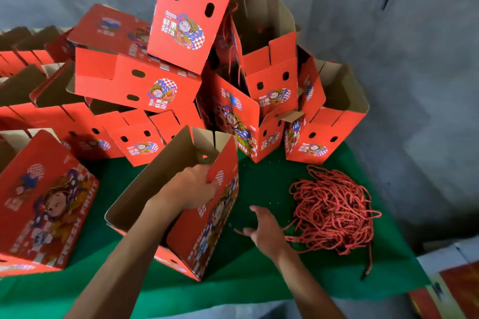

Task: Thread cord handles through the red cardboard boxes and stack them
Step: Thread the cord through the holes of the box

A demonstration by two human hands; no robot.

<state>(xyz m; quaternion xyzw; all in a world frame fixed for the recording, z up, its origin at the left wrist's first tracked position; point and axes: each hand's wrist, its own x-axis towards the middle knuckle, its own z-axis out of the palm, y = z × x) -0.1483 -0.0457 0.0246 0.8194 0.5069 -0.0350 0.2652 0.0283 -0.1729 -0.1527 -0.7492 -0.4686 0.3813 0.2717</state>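
**Trainee:** Box (181,204) first — why do you grip it like that?

**Coach:** Your left hand (190,188) reaches in through the open top, fingers curled over the edge of the right wall, thumb side inside. That likely steadies the box on the green cloth (254,274) and keeps the wall with the handle holes within reach, so an end can be pushed through.

**Trainee:** And your right hand (261,228)?

**Coach:** It hovers low over the cloth, just beside the box, fingers spread and loosely bent. A single red cord (239,232) runs beneath it; whether you pinch it, I cannot tell. The cord pile (334,212) lies right of that hand, near enough to draw from without letting go of the box.

**Trainee:** How many of each?

**Coach:** One box in hand, one lying to its left (44,202). The stack (160,90) behind holds roughly eight boxes I can tell apart — more run off the left edge. Cords in the pile are too tangled to count. Two holes show on each end wall.
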